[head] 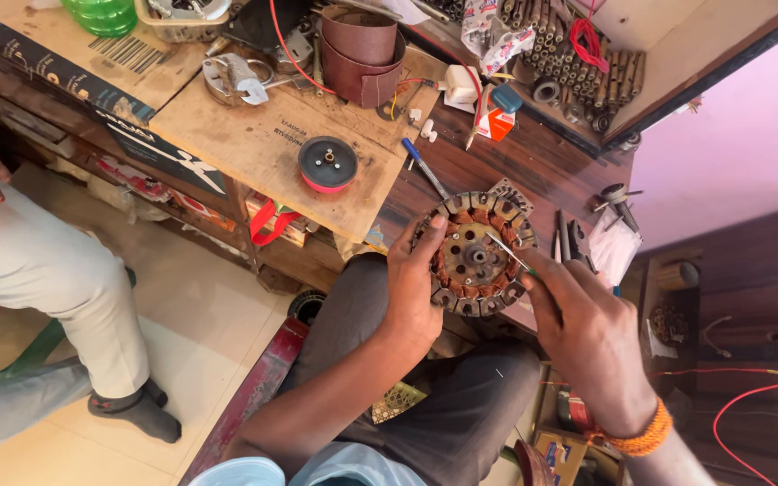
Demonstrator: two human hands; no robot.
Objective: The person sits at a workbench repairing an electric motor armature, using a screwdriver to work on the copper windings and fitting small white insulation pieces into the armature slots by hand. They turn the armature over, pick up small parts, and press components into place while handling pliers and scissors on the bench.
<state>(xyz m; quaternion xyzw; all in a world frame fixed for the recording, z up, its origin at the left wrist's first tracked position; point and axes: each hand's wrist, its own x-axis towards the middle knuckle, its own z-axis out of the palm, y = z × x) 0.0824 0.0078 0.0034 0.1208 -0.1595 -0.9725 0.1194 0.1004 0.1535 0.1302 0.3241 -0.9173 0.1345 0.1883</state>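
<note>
Holding stator (472, 255) in left hand (414, 288) grip | right hand (587, 337) pinching thin tool (508, 252) | barcoded cardboard box (74, 54) upper-left

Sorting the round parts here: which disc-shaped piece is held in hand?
The copper-wound stator, gripped by the left hand and probed by the right hand. The red-rimmed black disc lies untouched on cardboard.

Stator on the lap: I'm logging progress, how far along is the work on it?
Done: the round copper-wound stator is out of any housing, bare. In hand: the left hand steadies it while the right hand works a thin metal tool at its windings. Left: copper coils remain in most slots.
</note>
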